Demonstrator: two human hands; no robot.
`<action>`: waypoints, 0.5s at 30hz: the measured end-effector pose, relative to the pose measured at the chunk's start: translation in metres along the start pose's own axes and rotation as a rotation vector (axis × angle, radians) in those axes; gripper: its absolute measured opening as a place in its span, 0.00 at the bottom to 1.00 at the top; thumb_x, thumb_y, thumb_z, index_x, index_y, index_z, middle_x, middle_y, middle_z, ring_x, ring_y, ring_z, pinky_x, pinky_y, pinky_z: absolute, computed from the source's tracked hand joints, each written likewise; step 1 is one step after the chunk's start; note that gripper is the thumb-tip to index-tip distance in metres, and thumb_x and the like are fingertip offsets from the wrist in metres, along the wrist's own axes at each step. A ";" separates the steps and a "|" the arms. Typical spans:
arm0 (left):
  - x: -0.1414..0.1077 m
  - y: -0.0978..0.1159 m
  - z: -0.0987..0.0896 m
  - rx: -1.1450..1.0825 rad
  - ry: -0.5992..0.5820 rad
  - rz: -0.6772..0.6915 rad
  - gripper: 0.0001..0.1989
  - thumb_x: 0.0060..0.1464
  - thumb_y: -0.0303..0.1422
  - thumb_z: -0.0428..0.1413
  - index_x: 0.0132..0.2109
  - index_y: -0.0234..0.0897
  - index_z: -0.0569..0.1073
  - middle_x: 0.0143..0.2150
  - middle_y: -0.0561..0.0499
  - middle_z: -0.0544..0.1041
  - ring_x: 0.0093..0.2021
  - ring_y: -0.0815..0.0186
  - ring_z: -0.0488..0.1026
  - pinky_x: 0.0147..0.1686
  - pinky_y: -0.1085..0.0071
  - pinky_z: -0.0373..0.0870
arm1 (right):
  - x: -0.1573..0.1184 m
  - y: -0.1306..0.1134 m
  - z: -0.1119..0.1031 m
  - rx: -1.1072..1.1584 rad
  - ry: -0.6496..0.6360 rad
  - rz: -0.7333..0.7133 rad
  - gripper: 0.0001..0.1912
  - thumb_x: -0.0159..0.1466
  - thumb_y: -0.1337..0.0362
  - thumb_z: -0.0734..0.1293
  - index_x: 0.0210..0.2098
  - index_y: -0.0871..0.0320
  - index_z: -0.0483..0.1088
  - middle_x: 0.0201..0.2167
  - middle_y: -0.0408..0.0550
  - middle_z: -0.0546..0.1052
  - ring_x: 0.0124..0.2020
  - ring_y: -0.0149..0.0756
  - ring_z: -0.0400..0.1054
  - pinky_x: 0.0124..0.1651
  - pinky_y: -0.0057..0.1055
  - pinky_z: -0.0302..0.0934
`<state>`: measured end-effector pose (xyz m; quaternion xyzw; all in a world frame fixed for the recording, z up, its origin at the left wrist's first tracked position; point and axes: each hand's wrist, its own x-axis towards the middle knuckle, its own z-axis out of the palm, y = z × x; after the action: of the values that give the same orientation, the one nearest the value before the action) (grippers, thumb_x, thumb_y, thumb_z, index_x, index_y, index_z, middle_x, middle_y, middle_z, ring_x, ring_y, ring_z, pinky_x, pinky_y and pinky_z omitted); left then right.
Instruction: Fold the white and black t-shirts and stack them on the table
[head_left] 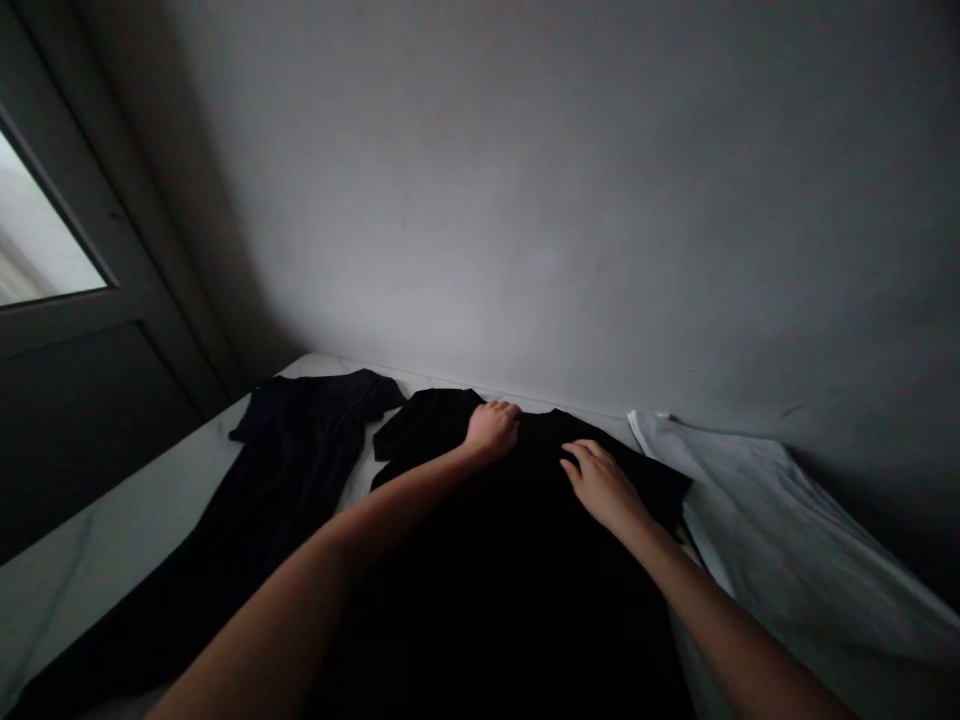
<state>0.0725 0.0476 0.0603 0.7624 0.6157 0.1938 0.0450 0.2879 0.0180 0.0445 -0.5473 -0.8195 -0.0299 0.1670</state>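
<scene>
Left hand (491,432) curled, clenching the black short-sleeved shirt (510,570) near its neckline, right hand (600,487) open on it, shirt on a pale flat surface (97,570); a hard tug could drag it onto the dark navy short-sleeved garment (289,480) just beside, dim light hiding overlapping edges

A bedroom at home: clothes (292,470) spread on a bed (97,560).
</scene>
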 end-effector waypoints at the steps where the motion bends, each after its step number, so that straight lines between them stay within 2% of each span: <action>1: -0.006 -0.028 -0.016 0.036 0.006 -0.105 0.19 0.66 0.37 0.45 0.57 0.46 0.74 0.57 0.50 0.77 0.59 0.60 0.71 0.59 0.66 0.64 | 0.014 -0.020 0.005 0.044 -0.061 -0.013 0.18 0.68 0.67 0.59 0.53 0.61 0.74 0.53 0.58 0.75 0.55 0.43 0.69 0.60 0.36 0.61; 4: -0.020 -0.110 -0.059 0.108 0.001 -0.286 0.19 0.63 0.31 0.47 0.57 0.36 0.72 0.57 0.40 0.75 0.58 0.52 0.71 0.56 0.59 0.66 | 0.058 -0.087 0.025 0.163 -0.203 -0.031 0.19 0.69 0.70 0.58 0.55 0.61 0.73 0.56 0.55 0.75 0.57 0.39 0.69 0.63 0.32 0.58; 7: -0.026 -0.168 -0.078 0.123 -0.058 -0.360 0.18 0.59 0.33 0.54 0.55 0.36 0.73 0.57 0.38 0.74 0.57 0.50 0.72 0.54 0.60 0.68 | 0.093 -0.141 0.049 0.178 -0.226 -0.038 0.22 0.70 0.70 0.56 0.59 0.63 0.70 0.60 0.55 0.72 0.62 0.36 0.65 0.64 0.30 0.56; 10: -0.022 -0.194 -0.072 0.093 -0.104 -0.358 0.20 0.56 0.41 0.58 0.54 0.40 0.74 0.60 0.40 0.72 0.59 0.51 0.70 0.55 0.62 0.67 | 0.114 -0.168 0.073 0.150 -0.208 -0.018 0.23 0.72 0.68 0.55 0.63 0.63 0.66 0.66 0.56 0.65 0.66 0.38 0.59 0.66 0.33 0.53; 13: -0.007 -0.202 -0.058 0.042 -0.136 -0.358 0.22 0.51 0.45 0.61 0.52 0.43 0.75 0.57 0.43 0.74 0.59 0.49 0.69 0.55 0.59 0.67 | 0.125 -0.171 0.088 0.063 -0.190 0.026 0.25 0.73 0.62 0.54 0.67 0.63 0.61 0.70 0.58 0.58 0.69 0.43 0.53 0.67 0.39 0.50; 15: 0.005 -0.203 -0.051 -0.010 -0.163 -0.347 0.20 0.47 0.45 0.64 0.47 0.44 0.77 0.53 0.45 0.76 0.59 0.48 0.68 0.53 0.59 0.67 | 0.130 -0.167 0.092 0.006 -0.192 0.042 0.26 0.74 0.59 0.53 0.68 0.62 0.59 0.70 0.57 0.57 0.69 0.44 0.53 0.66 0.40 0.51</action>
<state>-0.1317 0.0919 0.0455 0.6576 0.7314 0.1240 0.1313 0.0694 0.0884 0.0202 -0.5643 -0.8202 0.0286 0.0899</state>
